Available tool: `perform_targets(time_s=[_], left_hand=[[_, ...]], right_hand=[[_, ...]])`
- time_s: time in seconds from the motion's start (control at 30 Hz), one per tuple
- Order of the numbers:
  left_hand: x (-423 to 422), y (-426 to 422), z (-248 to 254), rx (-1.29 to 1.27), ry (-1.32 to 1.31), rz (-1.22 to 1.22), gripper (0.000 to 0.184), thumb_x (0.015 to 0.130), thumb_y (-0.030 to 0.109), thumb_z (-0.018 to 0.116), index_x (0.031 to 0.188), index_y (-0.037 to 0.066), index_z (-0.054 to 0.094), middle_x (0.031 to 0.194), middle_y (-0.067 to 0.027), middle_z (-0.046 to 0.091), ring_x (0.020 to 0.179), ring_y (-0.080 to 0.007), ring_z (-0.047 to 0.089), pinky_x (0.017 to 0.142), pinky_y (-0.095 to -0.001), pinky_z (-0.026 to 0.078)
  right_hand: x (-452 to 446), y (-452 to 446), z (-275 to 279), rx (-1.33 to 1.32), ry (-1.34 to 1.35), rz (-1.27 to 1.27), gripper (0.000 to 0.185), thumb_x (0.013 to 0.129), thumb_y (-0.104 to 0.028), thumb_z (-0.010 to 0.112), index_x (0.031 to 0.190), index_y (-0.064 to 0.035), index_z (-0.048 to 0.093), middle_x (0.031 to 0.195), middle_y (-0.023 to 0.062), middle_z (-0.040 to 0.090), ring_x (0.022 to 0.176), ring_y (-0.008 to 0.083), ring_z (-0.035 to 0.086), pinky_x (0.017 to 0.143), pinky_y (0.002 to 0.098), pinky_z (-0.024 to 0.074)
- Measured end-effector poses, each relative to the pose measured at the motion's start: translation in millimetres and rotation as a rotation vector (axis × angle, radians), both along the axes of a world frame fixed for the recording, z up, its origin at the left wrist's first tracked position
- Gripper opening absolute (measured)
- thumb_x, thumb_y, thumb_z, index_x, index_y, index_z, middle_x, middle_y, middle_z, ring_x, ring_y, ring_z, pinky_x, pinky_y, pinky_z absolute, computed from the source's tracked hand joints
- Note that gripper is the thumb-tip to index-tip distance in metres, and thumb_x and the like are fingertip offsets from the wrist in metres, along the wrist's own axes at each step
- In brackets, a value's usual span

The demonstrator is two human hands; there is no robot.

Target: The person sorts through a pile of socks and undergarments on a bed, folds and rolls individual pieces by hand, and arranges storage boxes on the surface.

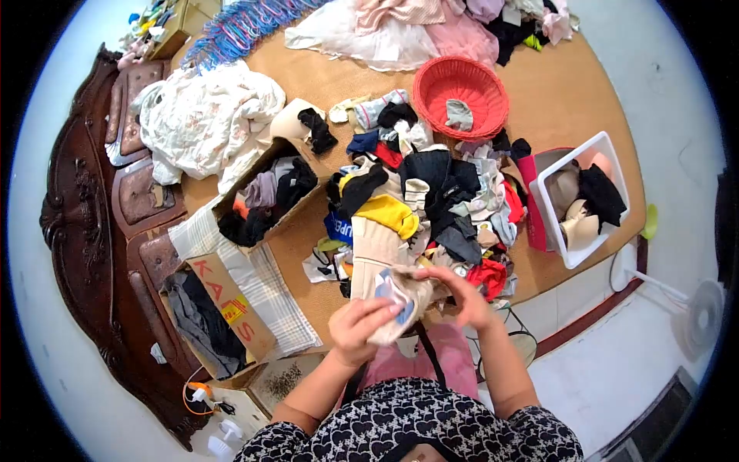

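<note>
Above my lap, my left hand (358,327) pinches a small beige sock-like piece of cloth (412,304) with a blue-grey and white patch. My right hand (466,300) curves around its far right edge, fingers over the top of the cloth. Just beyond lies a beige ribbed garment (377,250), at the near side of a mixed heap of socks and small clothes (435,181). A yellow piece (385,215) rests on the heap, and a red one (486,279) lies near my right hand.
A red woven basket (462,127) holds a grey sock. A white bin (566,258) on the right and cardboard boxes (289,215) on the left hold clothes, including one box (231,308) marked with red letters. White bedding (208,115) lies at the back left; a fan (702,316) stands right.
</note>
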State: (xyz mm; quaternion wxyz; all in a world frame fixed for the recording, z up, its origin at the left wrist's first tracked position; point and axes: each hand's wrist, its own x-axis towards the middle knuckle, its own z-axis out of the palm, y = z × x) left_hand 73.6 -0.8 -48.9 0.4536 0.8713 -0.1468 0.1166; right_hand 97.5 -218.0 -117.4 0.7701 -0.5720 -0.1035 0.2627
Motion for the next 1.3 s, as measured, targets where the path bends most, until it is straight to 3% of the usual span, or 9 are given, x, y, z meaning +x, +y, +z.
perform_targets(time_s=[0.1, 0.27, 0.4, 0.5, 0.57, 0.77, 0.93, 1.13, 1.3], left_hand=[[-16, 0, 7, -0.026, 0.098, 0.008, 0.030, 0.066, 0.005, 0.066, 0.096, 0.005, 0.067, 0.080, -0.0087, 0.065, 0.065, -0.0239, 0.062, 0.056, -0.0317, 0.049], [-31, -4, 50, -0.116, -0.093, -0.084, 0.028, 0.067, 0.003, 0.067, 0.095, 0.004, 0.064, 0.080, -0.0100, 0.065, 0.070, -0.0255, 0.064, 0.062, -0.0319, 0.051], [-36, 2, 75, -0.374, -0.187, 0.005, 0.054, 0.065, 0.015, 0.078, 0.110, 0.004, 0.050, 0.098, -0.0130, 0.060, 0.093, -0.0300, 0.058, 0.082, -0.0376, 0.046], [-27, 9, 70, -0.315, -0.216, -0.018, 0.062, 0.065, 0.019, 0.079, 0.115, 0.005, 0.044, 0.100, -0.0128, 0.060, 0.094, -0.0314, 0.058, 0.081, -0.0379, 0.046], [-35, 17, 60, -0.171, 0.021, -0.133, 0.045, 0.067, 0.020, 0.076, 0.105, 0.006, 0.056, 0.092, -0.0109, 0.062, 0.084, -0.0280, 0.061, 0.076, -0.0355, 0.048], [-73, 55, -39, 0.056, 0.649, -0.154, 0.021, 0.073, 0.004, 0.060, 0.094, 0.006, 0.064, 0.090, -0.0115, 0.064, 0.082, -0.0238, 0.062, 0.075, -0.0299, 0.048], [-81, 70, -43, -0.471, 0.602, -0.084, 0.017, 0.078, -0.002, 0.047, 0.092, 0.001, 0.057, 0.085, -0.0031, 0.060, 0.083, -0.0135, 0.056, 0.076, -0.0268, 0.045], [-61, 101, -20, -0.908, 0.697, 0.007, 0.025, 0.092, 0.030, 0.051, 0.092, 0.006, 0.056, 0.084, -0.0003, 0.057, 0.075, -0.0090, 0.052, 0.066, -0.0251, 0.044], [-49, 109, 33, -1.373, 0.835, -0.098, 0.026, 0.093, 0.023, 0.044, 0.104, 0.002, 0.055, 0.098, -0.0086, 0.061, 0.090, -0.0188, 0.061, 0.081, -0.0340, 0.051]], right_hand=[[-21, 21, 37, -0.628, -0.493, 0.044, 0.098, 0.054, -0.035, 0.083, 0.135, -0.0067, 0.035, 0.126, 0.0143, 0.048, 0.117, 0.0295, 0.045, 0.102, 0.0426, 0.0299], [-42, 45, 45, -0.437, -0.606, -0.243, 0.025, 0.064, -0.007, 0.067, 0.088, -0.0033, 0.064, 0.084, 0.0120, 0.063, 0.082, 0.0332, 0.061, 0.076, 0.0395, 0.0480], [-32, 29, 151, -0.346, -0.770, -0.261, 0.033, 0.065, -0.021, 0.070, 0.086, 0.0018, 0.060, 0.082, 0.0147, 0.063, 0.070, 0.0289, 0.063, 0.063, 0.0348, 0.0495], [-57, 22, 143, -0.116, -0.278, -0.718, 0.029, 0.084, -0.021, 0.058, 0.103, 0.0006, 0.057, 0.095, 0.0091, 0.062, 0.080, 0.0207, 0.060, 0.076, 0.0319, 0.0481], [-43, 13, 166, -0.525, -0.712, -0.548, 0.019, 0.088, -0.013, 0.056, 0.100, 0.0004, 0.061, 0.098, 0.0051, 0.063, 0.084, 0.0168, 0.060, 0.079, 0.0290, 0.0467], [-36, 12, 193, -0.097, -0.322, -0.896, 0.019, 0.083, -0.002, 0.059, 0.101, 0.0017, 0.062, 0.095, 0.0023, 0.063, 0.085, 0.0086, 0.056, 0.072, 0.0243, 0.0446], [-21, -5, 192, -0.632, -0.310, -0.665, 0.020, 0.087, -0.013, 0.061, 0.098, 0.0031, 0.061, 0.089, 0.0028, 0.062, 0.083, 0.0107, 0.056, 0.074, 0.0250, 0.0448], [-17, 12, 177, -0.609, -0.475, -0.699, 0.020, 0.087, -0.016, 0.062, 0.094, 0.0020, 0.062, 0.075, -0.0022, 0.057, 0.067, 0.0057, 0.048, 0.057, 0.0236, 0.0396], [-29, 40, 155, -0.444, -0.378, -0.528, 0.021, 0.086, -0.021, 0.062, 0.092, -0.0012, 0.064, 0.069, -0.0061, 0.055, 0.059, 0.0054, 0.047, 0.050, 0.0235, 0.0371]])
